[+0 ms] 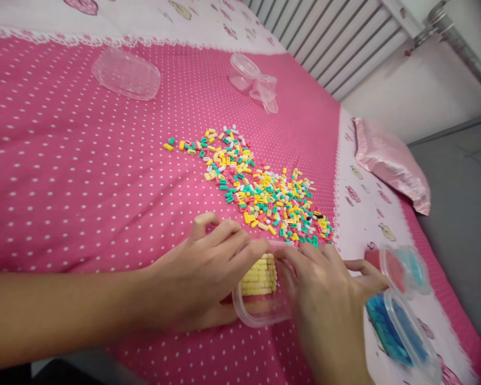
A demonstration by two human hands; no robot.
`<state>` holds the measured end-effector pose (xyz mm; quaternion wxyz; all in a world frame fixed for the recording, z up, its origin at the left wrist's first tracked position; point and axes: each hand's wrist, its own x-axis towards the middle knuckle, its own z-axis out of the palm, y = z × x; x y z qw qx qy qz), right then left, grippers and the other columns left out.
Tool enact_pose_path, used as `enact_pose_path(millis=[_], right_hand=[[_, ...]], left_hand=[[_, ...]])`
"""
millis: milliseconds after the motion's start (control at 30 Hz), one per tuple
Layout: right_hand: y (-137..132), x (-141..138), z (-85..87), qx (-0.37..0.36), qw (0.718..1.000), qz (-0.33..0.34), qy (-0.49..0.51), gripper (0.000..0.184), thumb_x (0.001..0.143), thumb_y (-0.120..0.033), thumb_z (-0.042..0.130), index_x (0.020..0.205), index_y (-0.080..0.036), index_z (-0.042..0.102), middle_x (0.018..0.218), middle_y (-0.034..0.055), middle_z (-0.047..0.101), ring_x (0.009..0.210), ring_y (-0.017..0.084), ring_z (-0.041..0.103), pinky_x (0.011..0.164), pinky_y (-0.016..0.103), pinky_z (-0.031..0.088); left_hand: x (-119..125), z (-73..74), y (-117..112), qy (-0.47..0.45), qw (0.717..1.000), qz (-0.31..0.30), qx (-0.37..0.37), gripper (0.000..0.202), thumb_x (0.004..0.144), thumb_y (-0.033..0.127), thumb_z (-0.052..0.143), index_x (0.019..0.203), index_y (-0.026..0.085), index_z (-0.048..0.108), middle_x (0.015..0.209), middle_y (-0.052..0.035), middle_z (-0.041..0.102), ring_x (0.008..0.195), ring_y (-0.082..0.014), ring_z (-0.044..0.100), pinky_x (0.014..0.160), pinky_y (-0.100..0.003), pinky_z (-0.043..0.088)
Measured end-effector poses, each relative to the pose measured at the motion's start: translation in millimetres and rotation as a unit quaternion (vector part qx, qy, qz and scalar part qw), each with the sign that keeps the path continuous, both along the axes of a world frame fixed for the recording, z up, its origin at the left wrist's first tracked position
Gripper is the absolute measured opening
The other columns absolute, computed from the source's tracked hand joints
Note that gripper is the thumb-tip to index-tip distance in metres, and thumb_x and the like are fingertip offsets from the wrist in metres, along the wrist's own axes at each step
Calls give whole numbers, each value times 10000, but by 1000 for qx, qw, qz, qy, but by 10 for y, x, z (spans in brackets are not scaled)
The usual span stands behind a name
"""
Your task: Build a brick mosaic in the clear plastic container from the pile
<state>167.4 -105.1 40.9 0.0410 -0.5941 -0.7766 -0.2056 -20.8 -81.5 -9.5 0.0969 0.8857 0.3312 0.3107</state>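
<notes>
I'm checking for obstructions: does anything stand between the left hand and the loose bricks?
Nothing visible does: between the left hand, at its knuckles, and the loose bricks, only dotted bedspread shows. Its fingers are at the clear container, though.

Left forearm (64,313) is bare all the way to the edge of the view, pretty slim, tapering a bit toward the wrist. Left hand (194,275) is bare too, long slender fingers. Right hand (328,286), same deal, bare past the wrist. There's also something black at the lower left corner (8,374), maybe clothing, too cropped to tell.
</notes>
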Motion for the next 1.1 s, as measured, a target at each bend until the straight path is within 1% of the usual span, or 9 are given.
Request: enact_pose_path(millis=[100, 267, 433, 533, 667, 767, 833, 967, 1100], right_hand=[[6, 10, -5, -6, 1000, 11, 5, 432, 1059, -252, 374, 718, -227, 637, 678, -19, 667, 712, 227, 603, 792, 450, 201], [17, 23, -7, -7, 1000, 11, 8, 452, 1064, -246, 345, 720, -225, 637, 742, 4, 730, 727, 240, 623, 782, 454, 208], [8, 4, -3, -8, 1000, 10, 11, 419, 1052, -244, 383, 723, -228, 641, 721, -5, 724, 712, 242, 617, 789, 457, 213], [7, 10, -22, -8, 1000, 10, 21, 417, 1060, -259, 367, 760, -229, 654, 734, -5, 728, 728, 240, 624, 791, 455, 216], [17, 80, -70, -14, 999, 37, 0, 387, 1072, -294, 348, 881, -243, 680, 784, -10, 738, 757, 229, 626, 781, 443, 215], [21, 138, -90, -19, 999, 48, -16, 343, 1073, -312, 365, 940, -263, 678, 790, -24, 734, 772, 226, 623, 781, 441, 212], [19, 158, -90, -19, 998, 48, -22, 325, 1071, -306, 375, 955, -266, 676, 819, -26, 743, 780, 222, 624, 783, 443, 211], [17, 158, -81, -19, 998, 46, -42, 290, 1058, -275, 408, 966, -254, 681, 831, -19, 750, 765, 217, 614, 784, 442, 213], [14, 152, -74, -24, 998, 43, -39, 297, 1058, -252, 409, 953, -257, 686, 853, -24, 754, 757, 200, 612, 786, 443, 203]], left_hand=[[5, -4, 6, -9, 1000, -2, 2, 514, 959, 593, 532, 1254, 174, 501, 1098, -51, 667, 992, -262, 560, 912, -447, 296], [6, -9, 2, -12, 1000, -3, 5, 514, 944, 582, 573, 1242, 169, 505, 1091, -49, 671, 1000, -261, 559, 912, -444, 293], [2, -6, 4, -7, 1000, -1, 11, 503, 953, 580, 553, 1231, 162, 516, 1070, -58, 672, 989, -263, 559, 914, -444, 291], [-5, -10, 8, -5, 1000, -7, 4, 485, 957, 541, 563, 1252, 161, 503, 1103, -49, 668, 1007, -260, 556, 924, -440, 290], [-13, -17, 7, 2, 1000, -14, -7, 481, 959, 514, 560, 1277, 162, 484, 1139, -42, 664, 1023, -254, 555, 927, -439, 290], [-15, -14, 2, -3, 1000, -18, -15, 545, 915, 472, 639, 1328, 174, 446, 1172, -27, 659, 1052, -243, 550, 927, -425, 293], [-15, -10, -2, -8, 1000, -20, -19, 574, 904, 455, 660, 1352, 184, 424, 1177, -15, 658, 1060, -235, 547, 930, -416, 295], [-20, -5, -7, -6, 1000, -19, -20, 508, 954, 478, 582, 1342, 185, 433, 1161, -22, 663, 1057, -240, 549, 938, -418, 294], [-23, -4, -7, -6, 1000, -16, -22, 515, 951, 480, 581, 1345, 183, 435, 1202, -34, 661, 1079, -251, 549, 946, -416, 291]])
